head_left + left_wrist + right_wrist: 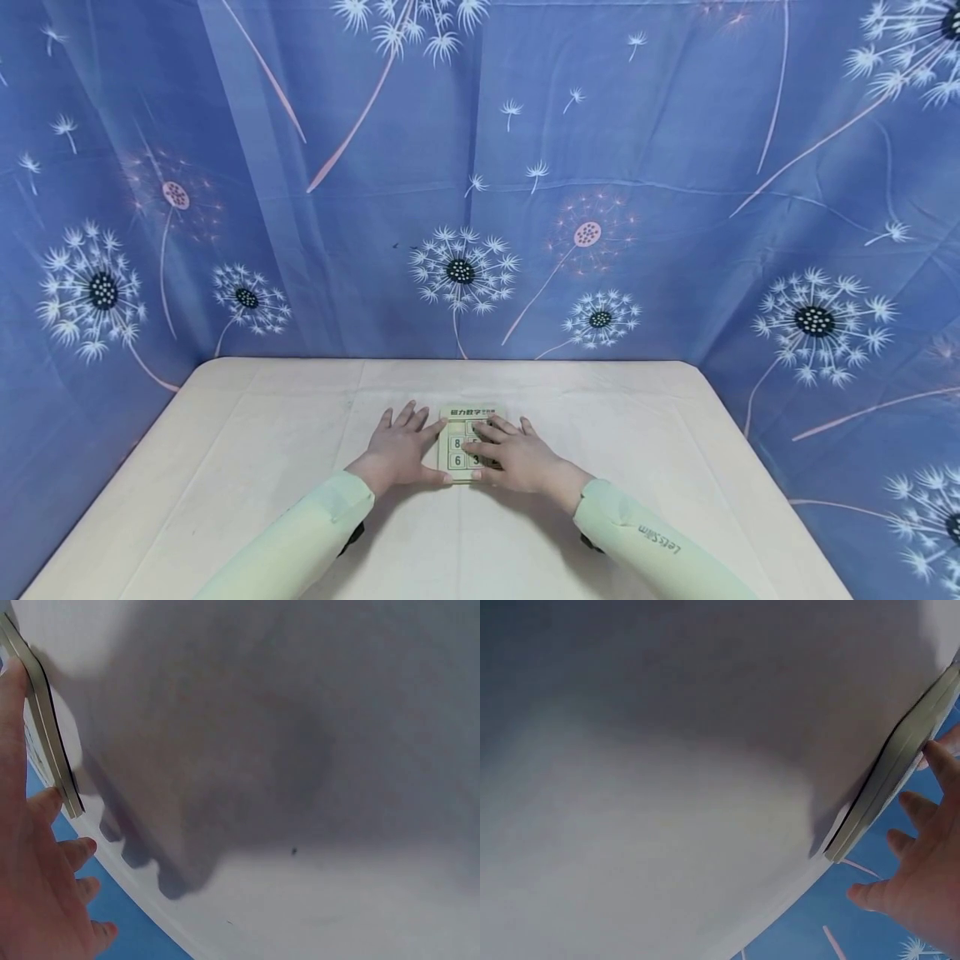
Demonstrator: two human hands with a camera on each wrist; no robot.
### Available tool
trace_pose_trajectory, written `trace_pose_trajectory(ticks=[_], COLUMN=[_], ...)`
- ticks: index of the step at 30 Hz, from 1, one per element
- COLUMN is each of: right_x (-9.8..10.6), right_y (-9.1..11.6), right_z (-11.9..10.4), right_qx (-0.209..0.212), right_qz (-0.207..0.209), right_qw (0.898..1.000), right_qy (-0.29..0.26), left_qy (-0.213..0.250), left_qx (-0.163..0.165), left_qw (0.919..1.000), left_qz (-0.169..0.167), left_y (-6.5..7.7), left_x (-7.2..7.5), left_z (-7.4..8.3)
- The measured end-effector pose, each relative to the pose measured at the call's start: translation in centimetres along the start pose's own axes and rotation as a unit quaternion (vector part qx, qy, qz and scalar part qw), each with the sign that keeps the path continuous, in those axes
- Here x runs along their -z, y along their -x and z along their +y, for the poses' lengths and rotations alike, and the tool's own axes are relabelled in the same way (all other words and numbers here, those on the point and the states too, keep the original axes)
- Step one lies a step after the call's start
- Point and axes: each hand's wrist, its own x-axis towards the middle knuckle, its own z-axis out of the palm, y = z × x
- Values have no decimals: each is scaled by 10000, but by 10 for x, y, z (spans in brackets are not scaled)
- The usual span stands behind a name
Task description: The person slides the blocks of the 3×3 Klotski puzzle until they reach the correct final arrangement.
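Observation:
A pale green sliding number puzzle lies flat on the table, with dark Chinese lettering along its far edge. Tiles marked 8, 6 and 3 show; a gap without a tile appears at the grid's far left. My left hand touches the puzzle's left side with thumb and index finger, its other fingers spread apart. Over the right part, my right hand has its fingers stretched across the tiles and its thumb at the near edge, hiding several tiles. Both wrist views show the puzzle's side edge beside the fingers.
A cream-covered table extends around the puzzle. Behind it and at both sides hangs a blue curtain with dandelion prints. Pale green sleeves cover both forearms.

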Motion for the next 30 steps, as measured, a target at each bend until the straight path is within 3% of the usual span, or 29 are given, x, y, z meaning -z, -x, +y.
trace_pose_trajectory(ticks=[16,30], right_x=[1,4], right_y=[-2,1], right_z=[15,22], right_qx=[-215,-331], right_qz=[226,84], right_qw=[9994,9993], right_qy=[-167,-122], left_qy=[82,49], left_qx=[31,41], left_qw=[9999,9999], left_qz=[-88,-87], left_y=[0,1], left_x=[1,2], left_z=[0,1])
